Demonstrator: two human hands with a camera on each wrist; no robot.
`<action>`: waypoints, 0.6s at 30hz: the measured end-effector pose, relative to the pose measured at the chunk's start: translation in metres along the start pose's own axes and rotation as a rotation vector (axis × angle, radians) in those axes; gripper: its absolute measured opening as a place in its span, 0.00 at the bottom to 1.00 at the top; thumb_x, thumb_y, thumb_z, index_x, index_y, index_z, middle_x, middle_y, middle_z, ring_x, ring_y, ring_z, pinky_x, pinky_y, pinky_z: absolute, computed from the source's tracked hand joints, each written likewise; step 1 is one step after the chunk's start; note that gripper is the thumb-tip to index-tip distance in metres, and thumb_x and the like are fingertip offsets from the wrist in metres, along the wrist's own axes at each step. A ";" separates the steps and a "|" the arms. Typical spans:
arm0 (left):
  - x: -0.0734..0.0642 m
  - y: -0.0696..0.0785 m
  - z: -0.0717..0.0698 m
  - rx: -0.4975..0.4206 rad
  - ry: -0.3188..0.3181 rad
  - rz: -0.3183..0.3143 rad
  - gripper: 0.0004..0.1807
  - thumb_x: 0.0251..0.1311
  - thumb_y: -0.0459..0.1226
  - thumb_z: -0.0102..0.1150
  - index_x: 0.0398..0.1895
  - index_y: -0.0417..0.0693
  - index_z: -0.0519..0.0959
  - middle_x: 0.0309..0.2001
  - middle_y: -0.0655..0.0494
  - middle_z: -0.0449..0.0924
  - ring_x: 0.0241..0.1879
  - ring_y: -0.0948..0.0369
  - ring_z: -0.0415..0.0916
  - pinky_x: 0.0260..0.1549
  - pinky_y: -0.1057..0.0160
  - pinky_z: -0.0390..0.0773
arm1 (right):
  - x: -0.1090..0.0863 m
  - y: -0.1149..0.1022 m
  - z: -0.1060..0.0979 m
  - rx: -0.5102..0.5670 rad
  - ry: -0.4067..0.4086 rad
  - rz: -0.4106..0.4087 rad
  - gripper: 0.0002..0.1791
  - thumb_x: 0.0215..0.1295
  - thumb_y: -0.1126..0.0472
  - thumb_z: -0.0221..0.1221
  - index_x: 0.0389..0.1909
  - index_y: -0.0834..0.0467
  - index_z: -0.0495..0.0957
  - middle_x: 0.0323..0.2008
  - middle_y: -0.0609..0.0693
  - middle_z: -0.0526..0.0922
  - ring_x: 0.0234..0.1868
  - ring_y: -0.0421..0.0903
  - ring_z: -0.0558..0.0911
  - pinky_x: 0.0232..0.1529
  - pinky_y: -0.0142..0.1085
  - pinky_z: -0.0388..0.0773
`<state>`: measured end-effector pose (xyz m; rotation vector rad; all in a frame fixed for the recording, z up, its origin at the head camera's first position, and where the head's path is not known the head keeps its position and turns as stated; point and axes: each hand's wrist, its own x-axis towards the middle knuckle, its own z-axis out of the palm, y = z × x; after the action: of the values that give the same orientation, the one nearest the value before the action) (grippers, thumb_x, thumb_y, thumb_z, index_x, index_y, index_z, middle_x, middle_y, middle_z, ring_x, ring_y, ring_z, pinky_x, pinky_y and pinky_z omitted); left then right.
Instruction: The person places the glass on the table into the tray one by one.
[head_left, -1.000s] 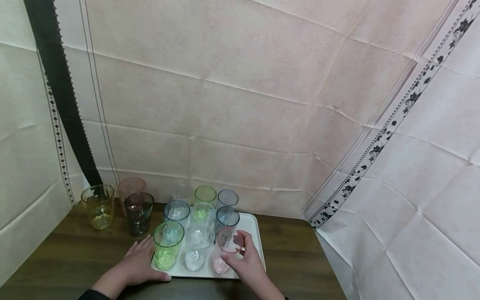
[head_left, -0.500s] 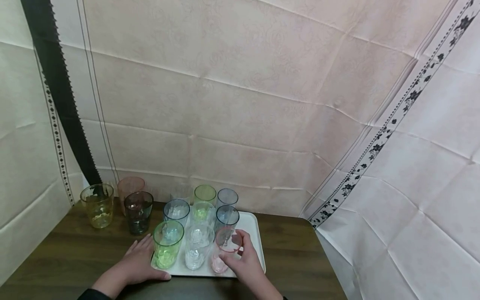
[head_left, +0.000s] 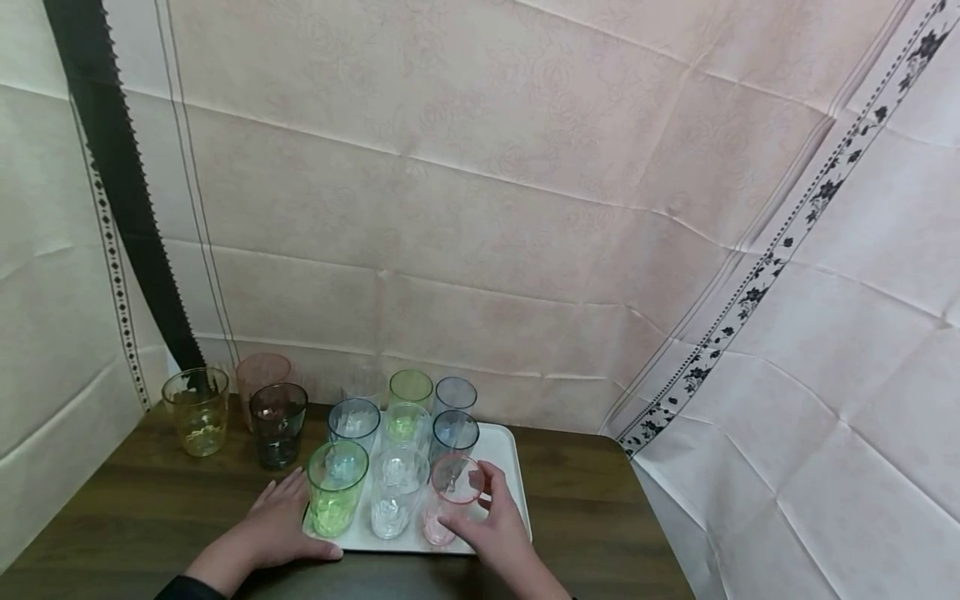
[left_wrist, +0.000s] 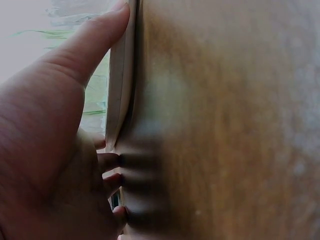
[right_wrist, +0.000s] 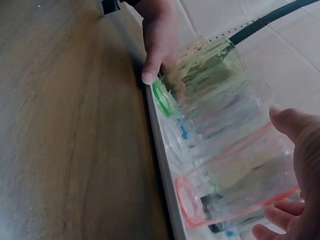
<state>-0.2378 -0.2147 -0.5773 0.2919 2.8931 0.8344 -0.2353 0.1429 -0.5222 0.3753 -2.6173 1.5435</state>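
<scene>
Beneath glasses, a part-hidden tray

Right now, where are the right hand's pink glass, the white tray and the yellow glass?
Pink glass (right_wrist: pixel 235 177), right wrist view, on its side wall.
White tray (head_left: pixel 502 448), head view, bare far-right corner area.
Yellow glass (head_left: pixel 198 423), head view, middle of its body.

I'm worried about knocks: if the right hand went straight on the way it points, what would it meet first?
The pink glass, which the right hand holds. Beyond it, probably the blue glass just behind or the clear glass alongside; depth is too unclear to say which.
</scene>
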 end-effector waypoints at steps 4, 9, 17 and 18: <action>-0.001 0.001 -0.001 -0.001 0.000 0.002 0.78 0.38 0.74 0.72 0.78 0.24 0.55 0.76 0.23 0.52 0.75 0.30 0.44 0.70 0.26 0.44 | -0.003 0.008 -0.005 -0.021 0.013 0.024 0.54 0.51 0.44 0.79 0.73 0.60 0.62 0.62 0.58 0.77 0.64 0.56 0.75 0.63 0.58 0.75; -0.003 0.003 -0.002 0.000 0.016 0.010 0.78 0.37 0.74 0.73 0.78 0.23 0.56 0.76 0.23 0.53 0.75 0.30 0.45 0.70 0.26 0.45 | -0.012 0.020 -0.015 -0.020 0.024 0.029 0.52 0.53 0.49 0.79 0.73 0.64 0.61 0.63 0.61 0.75 0.66 0.61 0.73 0.64 0.59 0.73; -0.006 -0.015 -0.005 -0.062 0.042 0.101 0.76 0.39 0.71 0.74 0.80 0.29 0.53 0.76 0.25 0.56 0.73 0.30 0.52 0.67 0.27 0.57 | -0.024 0.047 -0.035 -0.140 0.022 -0.017 0.52 0.55 0.48 0.77 0.72 0.67 0.61 0.65 0.67 0.73 0.66 0.62 0.73 0.63 0.61 0.73; -0.008 -0.019 -0.007 -0.069 0.046 0.115 0.76 0.40 0.71 0.75 0.80 0.29 0.53 0.75 0.25 0.56 0.73 0.30 0.53 0.65 0.28 0.61 | -0.025 0.050 -0.037 -0.157 0.026 -0.018 0.52 0.55 0.48 0.78 0.72 0.68 0.61 0.65 0.67 0.73 0.65 0.61 0.73 0.62 0.61 0.73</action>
<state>-0.2339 -0.2358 -0.5809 0.4416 2.9059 0.9688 -0.2261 0.2029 -0.5515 0.3623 -2.6840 1.3167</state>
